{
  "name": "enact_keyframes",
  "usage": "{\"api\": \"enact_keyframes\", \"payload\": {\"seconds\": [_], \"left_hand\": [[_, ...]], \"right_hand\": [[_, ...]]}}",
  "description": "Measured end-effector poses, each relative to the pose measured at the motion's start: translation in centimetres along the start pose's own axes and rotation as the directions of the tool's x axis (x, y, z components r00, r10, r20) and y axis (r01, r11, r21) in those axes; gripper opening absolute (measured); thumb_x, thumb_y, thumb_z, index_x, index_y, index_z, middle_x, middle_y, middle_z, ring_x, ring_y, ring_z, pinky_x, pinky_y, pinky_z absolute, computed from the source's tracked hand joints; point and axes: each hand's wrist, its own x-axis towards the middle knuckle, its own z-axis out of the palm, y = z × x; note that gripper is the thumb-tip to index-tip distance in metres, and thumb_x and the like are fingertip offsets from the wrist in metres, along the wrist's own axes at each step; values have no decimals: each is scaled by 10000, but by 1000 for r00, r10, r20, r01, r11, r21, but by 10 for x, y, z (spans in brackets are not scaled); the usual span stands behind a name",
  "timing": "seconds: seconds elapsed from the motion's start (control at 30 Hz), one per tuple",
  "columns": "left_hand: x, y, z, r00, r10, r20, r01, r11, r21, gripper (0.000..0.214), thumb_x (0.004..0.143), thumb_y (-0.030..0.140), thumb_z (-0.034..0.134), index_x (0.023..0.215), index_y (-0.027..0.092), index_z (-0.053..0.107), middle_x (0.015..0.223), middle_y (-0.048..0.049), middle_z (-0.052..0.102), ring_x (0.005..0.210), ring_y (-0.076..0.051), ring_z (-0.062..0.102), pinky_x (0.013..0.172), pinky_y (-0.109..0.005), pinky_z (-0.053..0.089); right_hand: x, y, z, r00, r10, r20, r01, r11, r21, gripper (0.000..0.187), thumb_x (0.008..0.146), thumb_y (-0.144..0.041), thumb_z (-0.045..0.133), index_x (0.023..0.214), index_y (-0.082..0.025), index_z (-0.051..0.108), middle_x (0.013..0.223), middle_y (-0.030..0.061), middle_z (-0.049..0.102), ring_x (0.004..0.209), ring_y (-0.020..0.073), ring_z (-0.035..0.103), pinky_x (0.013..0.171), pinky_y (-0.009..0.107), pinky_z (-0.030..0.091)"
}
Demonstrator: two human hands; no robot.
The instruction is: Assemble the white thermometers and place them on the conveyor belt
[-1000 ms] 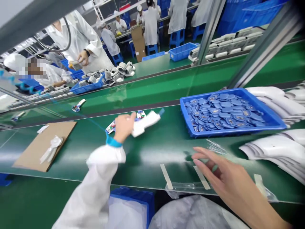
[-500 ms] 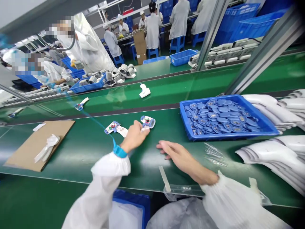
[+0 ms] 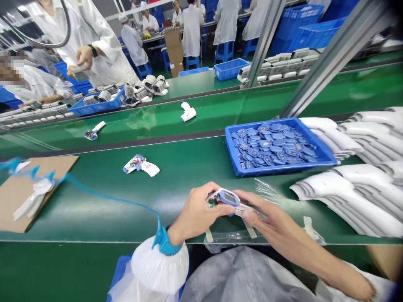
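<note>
A green worktop (image 3: 103, 218) spans the frame from left to right, with a long green belt (image 3: 217, 115) running behind it and a second green table (image 3: 195, 89) beyond that, while bare green floor (image 3: 63, 272) fills the lower left corner. Grey metal posts (image 3: 321, 63) slant across the upper right in front of big blue bins (image 3: 291, 27), and blue stools (image 3: 224, 52) stand near a tall cardboard carton (image 3: 173, 48) at upper centre. Pale light gleams in soft patches on the worktop and belt.
</note>
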Motion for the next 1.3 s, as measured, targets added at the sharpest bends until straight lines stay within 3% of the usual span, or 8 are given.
{"api": "enact_keyframes", "payload": {"seconds": [0.2, 0.33, 0.57, 0.77, 0.9, 1.07, 1.23, 1.3], "left_hand": [[-4, 7, 38, 999, 24, -34, -23, 999, 38, 159, 915, 326, 711, 960, 202, 622, 848, 33, 659, 765, -136, 551, 708, -257, 385], [-3, 3, 37, 975, -6, -221, 32, 993, 115, 101, 956, 276, 633, 1031, 208, 634, 955, 3, 700, 877, -163, 608, 798, -279, 411], [-7, 4, 31, 995, -48, -84, 42, 997, -66, 159, 909, 252, 690, 1046, 208, 622, 894, 36, 669, 778, -128, 567, 706, -243, 419], [-10, 2, 33, 983, 107, -147, -83, 984, 158, 133, 957, 196, 601, 1087, 215, 629, 999, -7, 697, 902, -161, 606, 813, -272, 423], [-1, -3, 30, 960, -75, -269, 55, 995, -82, 173, 949, 290, 620, 1083, 190, 665, 963, -31, 709, 857, -166, 633, 797, -280, 468], [2, -4, 24, 929, -335, -159, 229, 855, -465, 423, 883, 432, 710, 1156, 114, 652, 956, -74, 707, 761, -148, 624, 706, -255, 487], [0, -3, 23, 955, -296, -3, 248, 805, -539, 444, 897, 458, 715, 1195, 135, 659, 1041, -84, 714, 843, -146, 626, 766, -244, 482], [2, -3, 27, 962, -270, 51, 249, 782, -571, 440, 893, 449, 723, 1192, 134, 658, 1022, -89, 718, 833, -151, 631, 754, -249, 480]], "right_hand": [[-11, -21, -12, 905, -239, -351, 82, 909, -409, 270, 1005, -425, 540, 849, -269, 695, 880, 31, 683, 825, 222, 611, 739, 387, 453], [-13, -30, -28, 817, -377, -436, 116, 848, -517, 187, 1007, -353, 552, 888, -244, 647, 877, 22, 647, 809, 195, 576, 746, 371, 424], [12, -18, -21, 976, -85, -201, 45, 980, -193, 240, 987, -435, 566, 867, -263, 683, 912, 6, 666, 866, 181, 598, 757, 335, 460], [2, -36, -24, 946, -169, -277, 51, 921, -387, 361, 1021, -444, 462, 765, -241, 617, 806, 18, 637, 781, 197, 545, 693, 350, 372], [-5, 6, -27, 871, -220, -439, -83, 816, -573, 372, 1015, -461, 464, 773, -235, 634, 795, 40, 664, 767, 221, 576, 676, 363, 344], [-29, 64, -36, 830, -295, -473, -179, 662, -728, 271, 1025, -392, 469, 982, -211, 666, 950, 74, 716, 851, 241, 651, 688, 364, 363], [-67, 66, -96, 691, -235, -683, -547, 448, -707, 353, 940, -518, 610, 1084, -208, 696, 1126, 207, 661, 847, 325, 599, 615, 382, 283], [-77, 69, -118, 706, -196, -681, -527, 497, -690, 368, 928, -567, 599, 1021, -229, 707, 1058, 209, 656, 776, 325, 564, 606, 380, 238]]}}
